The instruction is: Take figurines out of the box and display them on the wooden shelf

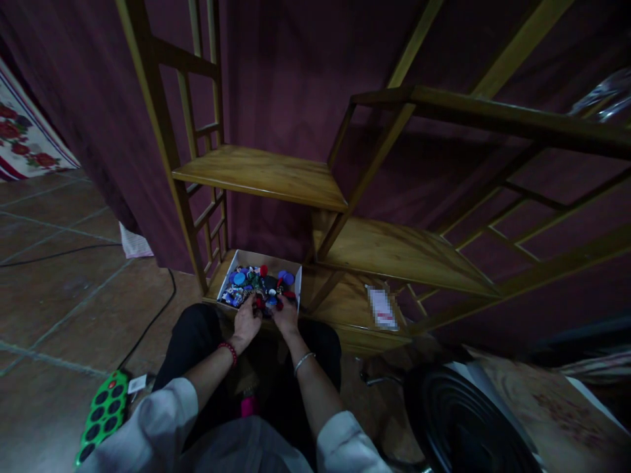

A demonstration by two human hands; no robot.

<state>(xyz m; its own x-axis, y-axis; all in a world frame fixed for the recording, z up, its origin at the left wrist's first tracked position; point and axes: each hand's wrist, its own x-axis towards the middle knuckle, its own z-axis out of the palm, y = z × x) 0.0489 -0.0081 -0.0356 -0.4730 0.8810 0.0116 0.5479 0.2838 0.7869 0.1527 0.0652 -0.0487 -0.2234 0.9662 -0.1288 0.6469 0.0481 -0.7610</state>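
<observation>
A shallow white box [299, 279] rests on the low wooden shelf in front of my knees. It is filled with a jumble of small blue, red, black and white pieces [256, 279], some of them round like caps; their exact kind is too small to make out. My left hand [248, 320] reaches over the near edge of the box, fingers curled down among the pieces. Beside it, my right hand [286, 316] also dips in at the near right, with its fingertips bent onto red and dark pieces. What either set of fingertips grips is hidden.
A wooden shelf unit [261, 174] rises ahead, with slanted posts and stepped boards. A blurred paper [382, 307] lies on the lower shelf to the right. On the floor at left is a green power strip [104, 410] with a cord. A black round object [463, 420] stands at lower right.
</observation>
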